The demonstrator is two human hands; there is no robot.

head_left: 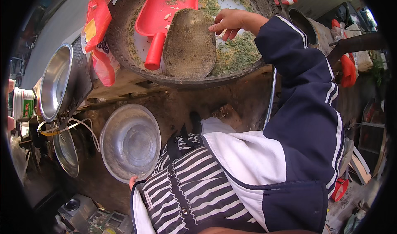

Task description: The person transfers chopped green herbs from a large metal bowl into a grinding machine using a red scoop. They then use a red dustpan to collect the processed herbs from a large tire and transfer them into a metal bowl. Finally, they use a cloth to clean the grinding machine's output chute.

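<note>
Over a large round dark pan (190,82) holding chopped green plant bits and meal, my right hand (229,23) hangs with loosely bent fingers apart. Its fingertips are at the right edge of a worn, grey-brown scoop-shaped piece (189,46); whether they touch it I cannot tell. A red plastic scoop (154,48) with a thick handle lies beside that piece, with pale crumbs in it. Low on the left, my left hand (133,182) grips the lower rim of a dull metal basin (131,141), tilted and showing its hollow inside. Most of that hand is hidden.
A shiny metal bowl (57,83) stands on edge at the left, near a red plastic bag (97,23) and a white tub (24,103). Below it leans a round lid (66,151). A dark pot (303,25) sits right of the pan.
</note>
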